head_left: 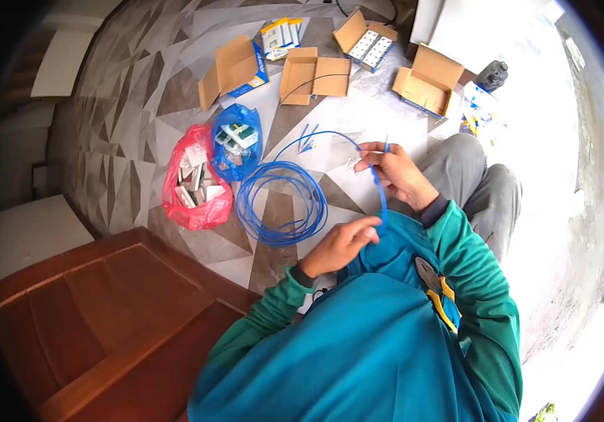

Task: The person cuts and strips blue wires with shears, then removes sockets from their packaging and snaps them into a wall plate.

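A coil of blue electrical wire (282, 204) lies on the tiled floor in front of me. From it a length of wire arcs up and over to my right hand (395, 172), whose fingers are closed round it. The wire then hangs down to my left hand (344, 245), where thumb and forefinger pinch together at it; the exact contact is hard to see. A short blue piece sticks up above my right fingers. Pliers with yellow handles (439, 292) rest against my teal clothing near my right forearm. Short cut pieces of blue wire (307, 141) lie beyond the coil.
Left of the coil stand a red plastic bag (200, 179) and a blue plastic bag (237, 144), both holding small packaged parts. Several cardboard boxes (316, 74) lie open further off, one with white sockets (372, 49). A brown wooden panel (119, 316) is at lower left.
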Available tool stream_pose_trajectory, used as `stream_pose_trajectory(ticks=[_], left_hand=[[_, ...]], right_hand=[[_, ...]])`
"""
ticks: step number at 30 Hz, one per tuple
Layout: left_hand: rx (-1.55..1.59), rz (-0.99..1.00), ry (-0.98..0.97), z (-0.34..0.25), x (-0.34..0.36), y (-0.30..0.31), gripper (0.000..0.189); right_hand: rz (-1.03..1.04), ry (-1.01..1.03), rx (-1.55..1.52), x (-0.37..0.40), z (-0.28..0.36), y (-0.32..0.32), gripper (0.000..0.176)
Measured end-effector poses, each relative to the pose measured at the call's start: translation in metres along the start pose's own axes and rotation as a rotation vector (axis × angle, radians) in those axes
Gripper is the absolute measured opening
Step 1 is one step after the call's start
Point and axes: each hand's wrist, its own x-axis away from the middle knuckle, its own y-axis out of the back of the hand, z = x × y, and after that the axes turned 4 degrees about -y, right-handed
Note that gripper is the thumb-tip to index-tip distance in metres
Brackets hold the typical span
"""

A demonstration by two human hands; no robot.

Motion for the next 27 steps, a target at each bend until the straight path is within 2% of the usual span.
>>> stream_pose_trajectory(ticks=[1,3,5,7,9,12,14,15,16,18,19,20,21,22,24,25,27], left_hand=[[0.003,0.109,0.094,-0.006,0.000,0.000,0.030],[0.086,0.045,0.138,-0.009,0.004,-0.007,0.027],[0.233,-0.229,0.043,-0.003,0.004,-0.018,0.025],[-0.248,-0.408,-0.284,-0.005,-0.003,-0.023,0.026],[-0.007,-0.332,-0.254,0.011,-0.003,-0.023,0.022],[-0.277,-0.540,-0.218,0.040,0.015,0.027,0.018],[-0.650,-0.573,-0.067,0.081,0.035,0.072,0.020],[-0.796,-0.459,0.151,0.090,0.051,0.084,0.016],[-0.894,-0.367,0.111,0.127,0.063,0.097,0.015],[-0.804,-0.311,0.231,0.146,0.070,0.103,0.015],[-0.806,-0.288,0.206,0.148,0.072,0.105,0.015],[-0.901,-0.294,0.098,0.150,0.075,0.106,0.014],[-0.991,-0.307,-0.011,0.149,0.074,0.108,0.012],[-0.993,-0.299,-0.042,0.140,0.066,0.112,0.012],[-0.665,-0.732,-0.075,0.114,0.047,0.124,0.008],[-0.661,-0.811,-0.121,0.082,0.026,0.126,0.005],[-0.667,-0.749,-0.309,0.027,-0.027,0.119,0.008]], right_hand=[[-0.076,0.060,0.080,0.007,0.004,-0.002,0.028],[-0.111,0.363,0.214,-0.031,-0.034,0.024,0.027],[-0.160,0.184,0.229,0.002,-0.010,0.013,0.026],[-0.113,0.085,0.145,0.002,-0.013,0.015,0.025],[0.038,0.032,-0.302,-0.004,-0.018,0.017,0.027],[0.001,0.025,-0.166,0.001,-0.016,0.014,0.032],[-0.047,0.001,-0.069,-0.001,-0.020,0.017,0.029],[-0.055,0.007,-0.071,0.000,-0.024,0.017,0.029],[-0.030,0.015,0.053,0.002,-0.026,0.016,0.026],[-0.036,0.063,0.244,0.010,-0.026,0.007,0.023],[-0.061,0.093,0.314,0.016,-0.027,-0.002,0.023],[-0.045,0.184,0.392,0.013,-0.038,-0.002,0.023],[-0.027,0.217,0.416,0.010,-0.049,0.000,0.024],[-0.066,0.215,0.508,0.017,-0.047,-0.004,0.026],[-0.138,0.248,0.621,0.028,-0.049,-0.012,0.030],[-0.150,0.274,0.659,0.031,-0.056,-0.012,0.031],[-0.223,0.330,0.818,0.029,-0.079,-0.011,0.028]])
